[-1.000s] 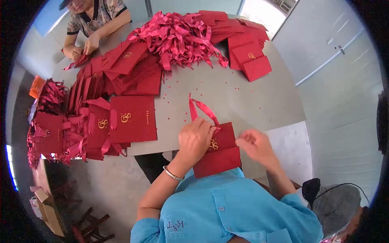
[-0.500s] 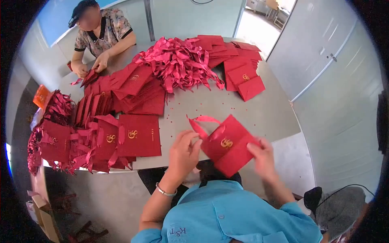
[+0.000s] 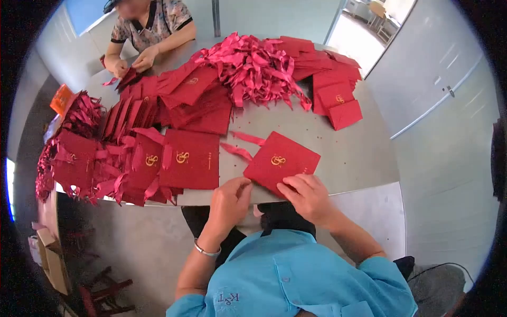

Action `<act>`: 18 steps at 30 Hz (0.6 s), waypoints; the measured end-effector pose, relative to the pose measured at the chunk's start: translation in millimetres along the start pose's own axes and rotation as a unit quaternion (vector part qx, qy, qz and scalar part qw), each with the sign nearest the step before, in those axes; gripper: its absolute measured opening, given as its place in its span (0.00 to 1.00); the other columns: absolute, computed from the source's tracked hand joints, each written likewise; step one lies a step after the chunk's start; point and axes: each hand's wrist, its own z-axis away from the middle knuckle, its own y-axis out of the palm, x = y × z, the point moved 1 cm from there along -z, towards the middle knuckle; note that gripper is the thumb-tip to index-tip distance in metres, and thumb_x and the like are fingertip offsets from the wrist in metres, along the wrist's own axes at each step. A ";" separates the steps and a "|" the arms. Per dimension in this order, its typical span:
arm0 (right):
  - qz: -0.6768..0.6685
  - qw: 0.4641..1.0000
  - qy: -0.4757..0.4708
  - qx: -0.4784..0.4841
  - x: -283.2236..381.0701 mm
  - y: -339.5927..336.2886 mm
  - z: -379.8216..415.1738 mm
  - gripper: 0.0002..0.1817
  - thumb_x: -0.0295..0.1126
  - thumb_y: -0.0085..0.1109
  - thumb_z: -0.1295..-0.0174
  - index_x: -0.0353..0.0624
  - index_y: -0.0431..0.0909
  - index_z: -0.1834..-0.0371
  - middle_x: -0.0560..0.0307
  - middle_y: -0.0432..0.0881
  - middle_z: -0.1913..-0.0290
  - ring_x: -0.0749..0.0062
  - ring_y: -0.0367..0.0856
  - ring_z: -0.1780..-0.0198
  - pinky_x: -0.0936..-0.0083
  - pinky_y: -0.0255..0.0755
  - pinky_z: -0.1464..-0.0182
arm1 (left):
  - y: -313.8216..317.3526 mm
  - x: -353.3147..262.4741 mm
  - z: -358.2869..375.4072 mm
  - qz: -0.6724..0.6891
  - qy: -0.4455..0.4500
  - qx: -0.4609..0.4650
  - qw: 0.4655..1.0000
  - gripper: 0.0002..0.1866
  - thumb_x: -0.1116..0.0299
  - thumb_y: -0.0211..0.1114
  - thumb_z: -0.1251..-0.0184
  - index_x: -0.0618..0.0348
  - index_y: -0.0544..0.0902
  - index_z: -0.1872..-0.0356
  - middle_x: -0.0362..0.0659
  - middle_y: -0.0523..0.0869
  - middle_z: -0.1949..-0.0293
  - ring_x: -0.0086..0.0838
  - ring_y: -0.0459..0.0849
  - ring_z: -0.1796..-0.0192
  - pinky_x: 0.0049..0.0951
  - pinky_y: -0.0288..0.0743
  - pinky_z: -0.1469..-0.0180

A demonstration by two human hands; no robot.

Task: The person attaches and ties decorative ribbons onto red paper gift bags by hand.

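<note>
A flat dark-red paper gift bag [image 3: 282,158] with gold lettering lies tilted on the table in front of me, its pink ribbon handles [image 3: 240,150] pointing left. My right hand [image 3: 309,198] grips the bag's lower right edge, fingers on top of the panel. Beside the bag's lower left edge is my left hand [image 3: 231,203], loosely curved with thumb and fingers a little apart, seemingly holding nothing. Left of it lies a finished-looking red bag [image 3: 190,158] with gold letters, at the end of a row of ribboned bags [image 3: 145,164].
A heap of pink ribbons [image 3: 253,68] sits at the table's far middle. Stacked red bags lie to its left [image 3: 203,105] and right [image 3: 335,79]. Small red dots are scattered on the grey table [image 3: 364,164]. Across the far left corner a co-worker [image 3: 150,31] handles a red piece.
The bag has gone from raised and folded at its lower part to spread flat on the table. My right hand has moved left and down along its lower edge; the view has shifted slightly.
</note>
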 end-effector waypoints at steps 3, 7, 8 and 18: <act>-0.007 0.999 0.009 0.033 13.4 7.3 10.0 0.20 0.34 0.60 0.51 0.41 0.82 0.54 0.55 0.78 0.54 0.63 0.77 0.54 0.66 0.73 0.57 | -3.4 -7.3 -3.3 -0.047 0.013 0.005 0.999 0.08 0.72 0.65 0.40 0.65 0.83 0.61 0.52 0.86 0.68 0.39 0.86 0.68 0.33 0.78 0.64; -0.026 0.998 0.052 0.028 23.6 11.2 5.3 0.19 0.34 0.59 0.51 0.42 0.82 0.54 0.55 0.78 0.55 0.63 0.76 0.52 0.66 0.73 0.56 | 4.0 -7.8 -16.3 -0.085 0.015 -0.029 0.996 0.11 0.72 0.65 0.40 0.65 0.81 0.58 0.52 0.85 0.64 0.44 0.85 0.65 0.36 0.78 0.60; -0.035 0.998 0.055 0.023 24.4 13.2 5.4 0.20 0.34 0.61 0.52 0.42 0.82 0.54 0.55 0.77 0.54 0.63 0.76 0.52 0.66 0.73 0.55 | 6.3 -7.3 -19.7 -0.101 0.009 -0.042 0.994 0.13 0.72 0.66 0.40 0.65 0.81 0.55 0.53 0.85 0.62 0.45 0.85 0.62 0.37 0.78 0.57; -0.199 0.971 0.077 0.110 15.3 -0.6 -12.6 0.30 0.46 0.70 0.54 0.39 0.80 0.50 0.51 0.77 0.48 0.57 0.75 0.47 0.61 0.71 0.47 | 27.6 -1.2 -39.9 -0.160 0.157 -0.069 0.972 0.19 0.71 0.69 0.45 0.66 0.78 0.52 0.54 0.83 0.54 0.51 0.80 0.51 0.44 0.73 0.45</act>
